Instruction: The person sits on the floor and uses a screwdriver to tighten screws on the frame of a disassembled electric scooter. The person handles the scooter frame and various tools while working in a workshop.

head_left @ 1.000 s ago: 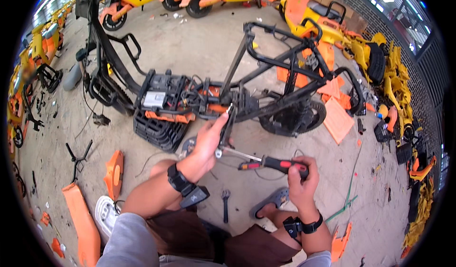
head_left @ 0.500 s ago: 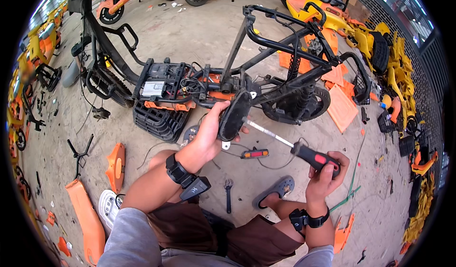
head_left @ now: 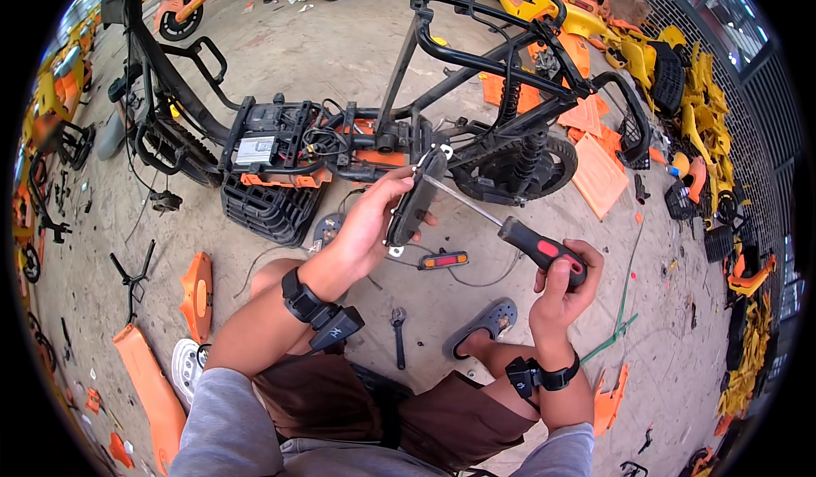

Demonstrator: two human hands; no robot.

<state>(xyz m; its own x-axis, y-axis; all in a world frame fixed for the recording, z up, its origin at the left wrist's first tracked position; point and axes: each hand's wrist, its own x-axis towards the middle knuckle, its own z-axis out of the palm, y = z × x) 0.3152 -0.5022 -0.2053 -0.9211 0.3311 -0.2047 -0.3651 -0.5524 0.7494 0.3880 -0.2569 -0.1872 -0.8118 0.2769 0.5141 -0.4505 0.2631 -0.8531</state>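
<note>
My left hand [head_left: 371, 229] is closed around a flat black oval part [head_left: 420, 205] with small white tabs at its two ends. That part is held up with its face tilted to the right, nearly edge-on. In my right hand [head_left: 561, 294] is a screwdriver [head_left: 537, 243] with a black and red handle, gripped by thumb and fingers. Its metal shaft points up and left, and the tip meets the oval part near its upper end; exact contact is hard to tell. Just beyond stands a stripped black scooter frame [head_left: 399, 129] with a battery-like unit [head_left: 263, 149] and wiring exposed.
An adjustable wrench [head_left: 399, 338] and a red-orange light [head_left: 444, 260] on a wire lie on the concrete between my feet and the frame. Orange panels [head_left: 151, 383] lie at the left. Yellow body parts [head_left: 701, 137] are heaped along the right wall. Yellow-orange scooters stand at the back.
The oval part has turned more edge-on. The screwdriver tip has shifted from the middle of its face to near its upper end. My right hand has moved slightly left and up.
</note>
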